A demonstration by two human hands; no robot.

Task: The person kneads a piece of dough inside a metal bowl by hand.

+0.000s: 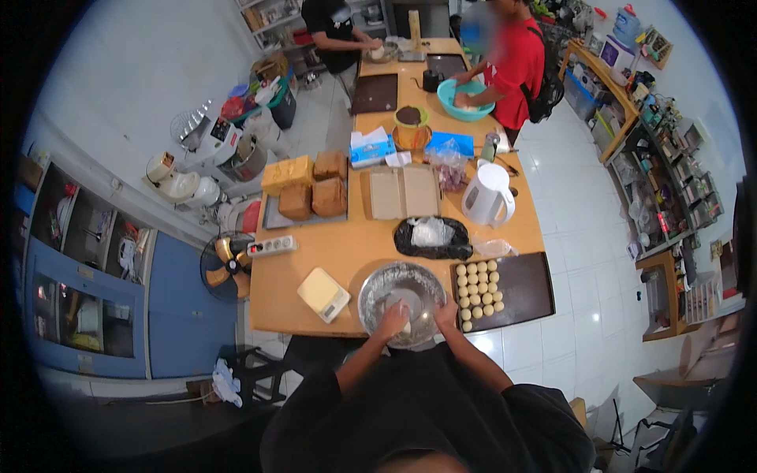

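Inside the metal bowl point(377, 288) — floury walls all round — there's the left hand point(394, 317), finger spread too small to tell! The right hand point(445, 312) meets the bowl's right rim, its grip unclear. Scale point(323, 293) left of the bowl, tray point(522, 288) of pale balls point(478, 288) right, black bag point(406, 238) beyond.

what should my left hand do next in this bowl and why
Perhaps sweep the left hand around the metal bowl: it is inside, pale residue clings to the wall, and the right hand at the rim could steady it.
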